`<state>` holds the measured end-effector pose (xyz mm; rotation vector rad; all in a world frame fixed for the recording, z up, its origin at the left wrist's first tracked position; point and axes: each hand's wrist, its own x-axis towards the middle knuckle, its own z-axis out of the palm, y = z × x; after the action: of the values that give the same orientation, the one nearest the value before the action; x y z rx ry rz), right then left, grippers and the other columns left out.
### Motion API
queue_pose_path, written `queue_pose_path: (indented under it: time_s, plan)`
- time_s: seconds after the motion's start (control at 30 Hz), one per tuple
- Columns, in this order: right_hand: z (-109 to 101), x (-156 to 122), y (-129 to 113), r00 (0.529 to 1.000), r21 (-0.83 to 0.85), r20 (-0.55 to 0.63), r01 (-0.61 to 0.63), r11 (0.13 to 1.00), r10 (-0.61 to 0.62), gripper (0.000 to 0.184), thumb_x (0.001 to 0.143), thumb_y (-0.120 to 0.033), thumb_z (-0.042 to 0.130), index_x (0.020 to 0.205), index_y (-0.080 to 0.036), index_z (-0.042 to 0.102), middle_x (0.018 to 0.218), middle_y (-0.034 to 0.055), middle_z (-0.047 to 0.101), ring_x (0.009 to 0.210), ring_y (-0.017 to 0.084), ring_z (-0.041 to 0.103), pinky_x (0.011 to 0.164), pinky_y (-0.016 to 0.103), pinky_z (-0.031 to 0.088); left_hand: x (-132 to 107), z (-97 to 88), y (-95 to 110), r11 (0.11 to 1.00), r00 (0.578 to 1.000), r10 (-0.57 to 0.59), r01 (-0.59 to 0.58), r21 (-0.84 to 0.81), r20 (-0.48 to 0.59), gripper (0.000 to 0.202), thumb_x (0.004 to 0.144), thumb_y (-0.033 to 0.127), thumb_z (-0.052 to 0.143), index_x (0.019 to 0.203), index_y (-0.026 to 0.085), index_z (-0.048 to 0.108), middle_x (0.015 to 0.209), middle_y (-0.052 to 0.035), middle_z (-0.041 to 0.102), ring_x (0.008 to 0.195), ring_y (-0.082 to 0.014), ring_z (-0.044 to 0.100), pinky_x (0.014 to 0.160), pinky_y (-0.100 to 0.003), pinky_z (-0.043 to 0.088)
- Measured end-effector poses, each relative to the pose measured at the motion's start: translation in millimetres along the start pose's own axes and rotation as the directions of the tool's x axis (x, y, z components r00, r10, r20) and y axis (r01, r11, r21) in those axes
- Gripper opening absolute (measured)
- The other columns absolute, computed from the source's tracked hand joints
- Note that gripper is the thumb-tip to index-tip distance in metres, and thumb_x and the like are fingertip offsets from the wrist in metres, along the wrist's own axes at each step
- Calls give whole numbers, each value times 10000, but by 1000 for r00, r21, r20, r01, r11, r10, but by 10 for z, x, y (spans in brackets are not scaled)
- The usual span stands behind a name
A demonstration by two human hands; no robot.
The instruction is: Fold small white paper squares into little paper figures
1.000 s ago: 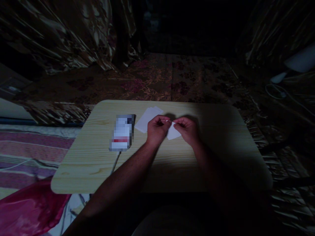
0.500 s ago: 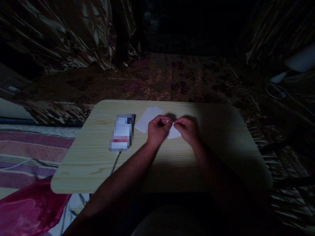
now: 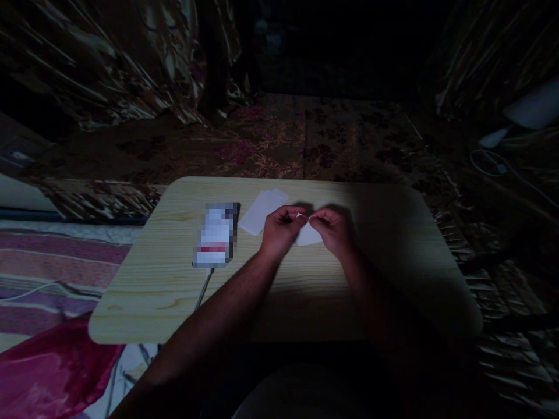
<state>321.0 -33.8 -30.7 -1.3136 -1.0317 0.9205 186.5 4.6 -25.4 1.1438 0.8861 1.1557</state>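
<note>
A small white piece of paper (image 3: 308, 235) is pinched at its far edge between my two hands, low over the wooden table (image 3: 279, 302). My left hand (image 3: 280, 228) grips its left side, thumb and fingertips closed together. On the other side my right hand (image 3: 333, 230) holds it in the same kind of pinch, close to the left fingertips. The fingers hide part of the paper, so any fold in it cannot be made out. Just left of my left hand lies a small stack of white paper sheets (image 3: 259, 214), slightly fanned.
A phone (image 3: 215, 235), its screen blurred out, lies on the table's left with a cable (image 3: 203, 291) running toward me. Striped bedding (image 3: 61, 256) and a shiny pink cloth (image 3: 56, 372) are at the left. Patterned fabric (image 3: 279, 139) spreads behind the table.
Both hands stay nearly in place on the paper, with only a tiny shift of the fingers. The stack and phone have not moved.
</note>
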Motion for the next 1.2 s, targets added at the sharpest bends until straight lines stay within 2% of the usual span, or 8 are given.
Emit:
queue_pose_path:
  time_s: [0.17,0.43,0.7,0.9,1.2]
  plan:
    - [-2,3,18,1000,-32,-8,24,999,-25,108,707,-303,678,702,-195,666,618,-14,627,562,125,535,535,250,400,16,-19,16,998,998,-54,55,-30,38,161,624,260,802,715,164,711,701,-19,700,587,-106,587,583,-237,455]
    - [17,-19,0,998,-30,19,60,998,-59,110,717,-300,678,690,-197,648,616,-18,620,558,118,521,538,252,397,42,-55,38,982,993,-105,111,-153,47,134,582,223,818,644,166,714,708,-31,718,632,-126,626,665,-275,496]
    - [19,-23,-18,1000,-24,8,19,1000,-18,117,703,-297,681,676,-194,634,592,-27,599,534,112,499,515,246,374,38,-68,7,981,992,-112,118,-154,51,153,638,271,802,639,161,696,607,-8,659,523,-102,538,537,-248,410]
    - [23,-27,-30,999,-12,26,25,1000,-25,110,700,-281,675,667,-188,626,592,-25,600,519,106,486,495,242,352,36,-60,15,977,994,-105,109,-181,33,152,623,237,806,609,162,674,590,8,632,534,-88,514,531,-232,371]
    - [11,-15,-43,1000,-19,19,-22,1000,23,123,675,-286,659,650,-184,594,556,-42,560,508,98,465,486,231,346,19,-54,52,994,994,-102,103,-34,31,270,682,347,772,587,150,614,506,33,534,452,-68,401,465,-234,282]
